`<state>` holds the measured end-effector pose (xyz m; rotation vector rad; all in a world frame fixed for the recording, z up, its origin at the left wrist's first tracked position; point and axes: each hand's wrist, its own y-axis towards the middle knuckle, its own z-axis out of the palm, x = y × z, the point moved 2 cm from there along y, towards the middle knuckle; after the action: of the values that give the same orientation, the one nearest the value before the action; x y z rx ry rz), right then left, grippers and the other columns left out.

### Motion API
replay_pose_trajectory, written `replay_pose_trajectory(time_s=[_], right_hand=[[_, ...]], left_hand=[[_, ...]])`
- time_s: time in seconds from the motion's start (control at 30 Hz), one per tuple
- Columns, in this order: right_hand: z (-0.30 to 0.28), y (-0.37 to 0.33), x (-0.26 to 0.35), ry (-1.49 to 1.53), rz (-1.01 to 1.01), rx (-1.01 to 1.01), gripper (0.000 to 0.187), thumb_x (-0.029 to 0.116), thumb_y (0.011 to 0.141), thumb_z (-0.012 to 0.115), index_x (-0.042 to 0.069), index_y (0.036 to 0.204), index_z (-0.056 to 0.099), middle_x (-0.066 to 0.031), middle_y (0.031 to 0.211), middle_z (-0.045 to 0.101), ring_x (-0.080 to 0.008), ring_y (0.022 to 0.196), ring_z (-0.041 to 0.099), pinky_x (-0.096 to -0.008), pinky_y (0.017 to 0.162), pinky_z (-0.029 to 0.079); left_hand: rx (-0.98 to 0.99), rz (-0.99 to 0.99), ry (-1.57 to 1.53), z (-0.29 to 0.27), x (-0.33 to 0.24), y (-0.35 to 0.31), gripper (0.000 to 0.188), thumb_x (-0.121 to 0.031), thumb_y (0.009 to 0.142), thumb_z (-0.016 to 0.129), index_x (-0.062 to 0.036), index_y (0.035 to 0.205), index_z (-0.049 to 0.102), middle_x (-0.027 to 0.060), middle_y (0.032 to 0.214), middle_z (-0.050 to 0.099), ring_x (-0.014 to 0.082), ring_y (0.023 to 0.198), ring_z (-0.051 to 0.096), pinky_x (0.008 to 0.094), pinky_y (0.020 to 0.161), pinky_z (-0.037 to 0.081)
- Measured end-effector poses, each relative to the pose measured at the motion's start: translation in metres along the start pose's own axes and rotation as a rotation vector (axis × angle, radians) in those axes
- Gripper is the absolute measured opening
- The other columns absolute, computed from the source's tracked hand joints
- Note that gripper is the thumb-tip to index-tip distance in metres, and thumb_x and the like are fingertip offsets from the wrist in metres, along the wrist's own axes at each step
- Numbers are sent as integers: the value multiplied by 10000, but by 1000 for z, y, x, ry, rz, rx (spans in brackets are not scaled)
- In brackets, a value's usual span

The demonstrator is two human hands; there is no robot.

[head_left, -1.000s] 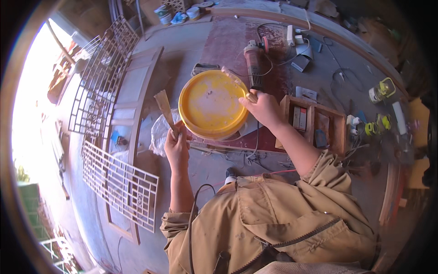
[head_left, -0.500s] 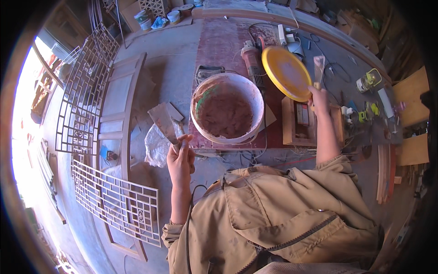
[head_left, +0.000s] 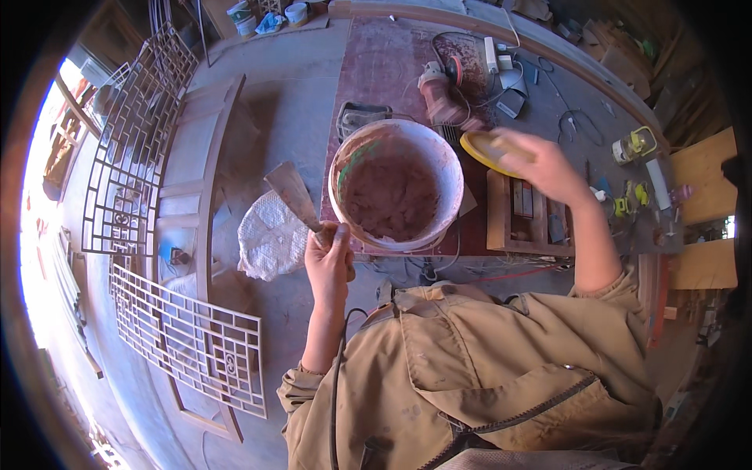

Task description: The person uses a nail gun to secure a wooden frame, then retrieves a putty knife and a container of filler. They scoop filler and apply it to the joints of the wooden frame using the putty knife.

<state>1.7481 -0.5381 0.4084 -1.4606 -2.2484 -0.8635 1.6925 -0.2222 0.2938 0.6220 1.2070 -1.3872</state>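
- Nearest, at the bottom edge: tan work jacket (head_left: 501,376), both forearms rising out of it.
- Near left, on the floor: wooden lattice panel (head_left: 188,337) lying flat; a second, larger lattice screen (head_left: 129,164) farther left.
- Just beyond the jacket, left of centre: left hand (head_left: 329,262) wrapped fully round the handle of a putty knife (head_left: 294,196), fist closed tight, blade angled up and to the left, clear of the bucket.
- Left of that hand: crumpled white bag (head_left: 270,235) on the floor.
- Centre, on the near edge of the workbench (head_left: 376,70): white bucket (head_left: 395,184), lid off, holding reddish-brown paste; probably heavy and sluggish to shift, best gripped at the stiff rim, walls smeared and likely slippery.
- Right of the bucket: right hand (head_left: 540,164) closed on the yellow lid (head_left: 489,149), fingers over its top, lid tilted low over the bench; light, thin, a bit flexible, easiest pinched at the edge.
- Near right: wooden tray (head_left: 529,215) with compartments.
- Farther back: angle grinder (head_left: 442,90) with cables.
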Motion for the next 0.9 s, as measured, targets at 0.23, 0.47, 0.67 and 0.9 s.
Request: replay_pose_trajectory(time_s=[0.23, 0.47, 0.67, 0.9], right_hand=[[100, 67, 43, -701, -305, 507, 167, 178, 752, 566, 122, 883, 652, -87, 730, 611, -254, 698, 618, -356, 614, 487], [177, 97, 53, -996, -428, 623, 131, 124, 687, 555, 107, 664, 683, -67, 685, 654, -206, 654, 646, -314, 546, 505], [182, 71, 46, -969, -543, 884, 142, 110, 670, 547, 97, 681, 689, -81, 671, 652, -228, 650, 648, -335, 553, 515], [157, 90, 28, -909, -280, 819, 159, 86, 693, 533, 50, 734, 682, -129, 759, 658, -267, 740, 650, -359, 635, 521]], left_hand=[[67, -82, -6, 12, -3, -1, 185, -188, 844, 611, -112, 778, 456, -31, 571, 423, 29, 420, 334, 180, 332, 209], [37, 8, -1, 8, 3, -1, 217, -204, 841, 617, -111, 747, 445, -25, 556, 421, 30, 395, 315, 180, 326, 201], [29, 32, 21, 5, 9, 3, 224, -182, 822, 641, -83, 764, 449, -23, 598, 450, 33, 449, 362, 181, 380, 262], [34, 35, 23, 6, 8, 4, 232, -155, 798, 669, -68, 778, 454, -33, 651, 457, 36, 530, 415, 187, 466, 343]])
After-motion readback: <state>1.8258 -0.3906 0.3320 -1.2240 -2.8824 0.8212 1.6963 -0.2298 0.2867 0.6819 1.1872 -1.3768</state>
